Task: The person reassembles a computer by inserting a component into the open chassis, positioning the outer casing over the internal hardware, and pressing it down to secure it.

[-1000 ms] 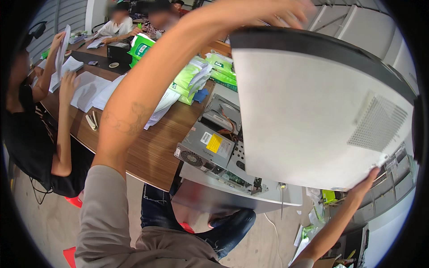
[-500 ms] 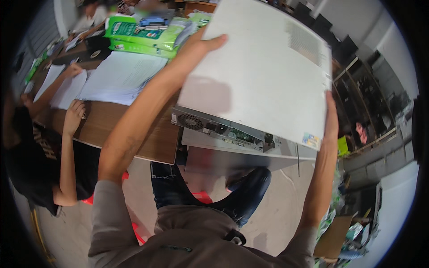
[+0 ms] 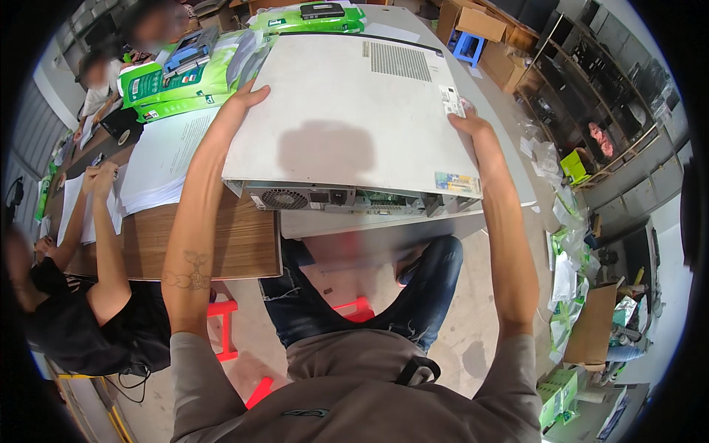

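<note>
A white desktop computer case (image 3: 325,96) lies on its side in front of me, its broad panel facing up. The rear side is turned toward me, with a round fan grille (image 3: 284,198) and sockets. My left hand (image 3: 247,100) grips the left edge, thumb over the top panel. On the right edge my right hand (image 3: 473,125) holds the case, beside a white label; the fingers of both hands are mostly hidden behind the sides. Beneath the case is a light grey table (image 3: 509,177); whether the whole base rests on it I cannot tell.
To the left, a brown wooden table (image 3: 236,240) holds a stack of printed paper (image 3: 159,166) and green packs (image 3: 177,92). A person in black (image 3: 96,317) handles papers there. A shelf rack (image 3: 569,96) and an open cardboard box (image 3: 591,325) stand at right. A red stool (image 3: 224,325) is below.
The case has moved left and turned from a slant to nearly square in front of me, with both my hands still on its edges. The person at left has brought their hands together.
</note>
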